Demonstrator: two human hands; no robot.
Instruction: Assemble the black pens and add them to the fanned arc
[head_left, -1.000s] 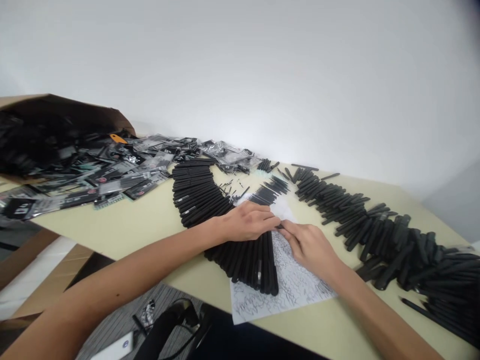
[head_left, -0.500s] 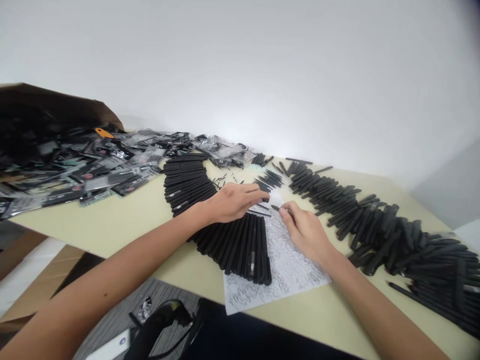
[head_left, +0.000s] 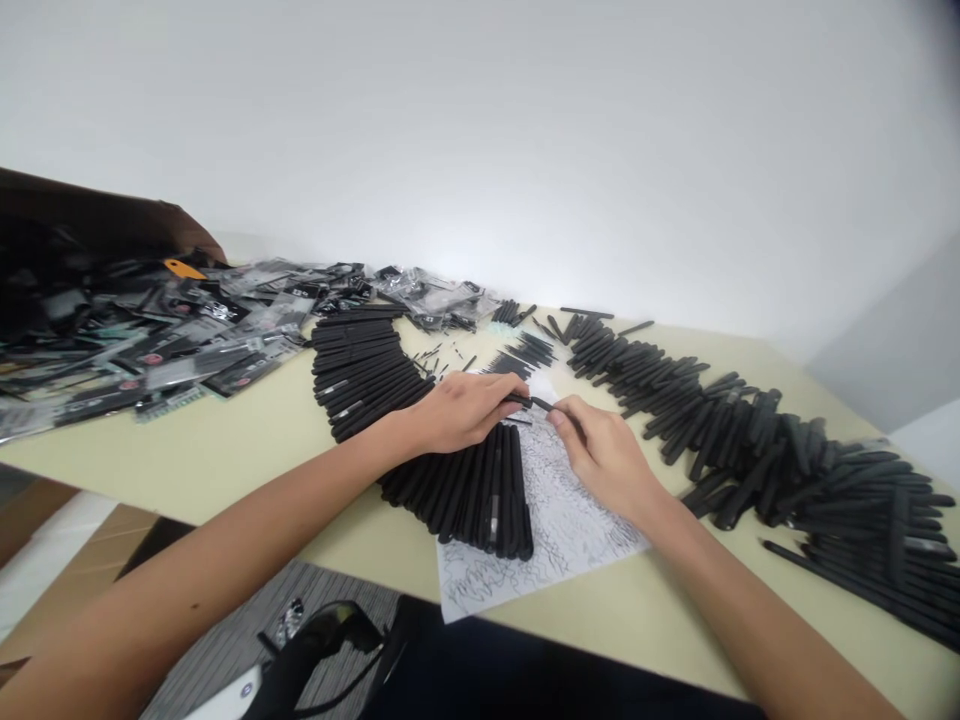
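Observation:
My left hand (head_left: 472, 408) is closed around a black pen (head_left: 520, 400), most of which its fingers hide. Between the thumb and fingers of my right hand (head_left: 600, 445) is a slim, dark pen piece (head_left: 541, 404). Its end points left and appears to meet the end of the pen in my left hand. Both hands are above a sheet of paper (head_left: 480, 580) covered in dark scribbles. Under my left wrist lies a fanned row of black pens (head_left: 465, 490). Thin black refills (head_left: 525, 352) are bunched just beyond my hands.
A long heap of black pen parts (head_left: 697, 400) runs along the right of the pale yellow table (head_left: 255, 450). Clear plastic packets (head_left: 217, 340) pile up at the left, by a cardboard box (head_left: 165, 225). A handheld black device (head_left: 330, 630) is below the table's front edge.
My hands have drawn together; the gap between the two pen parts has closed. The whole view has shifted slightly, so the table appears further left.

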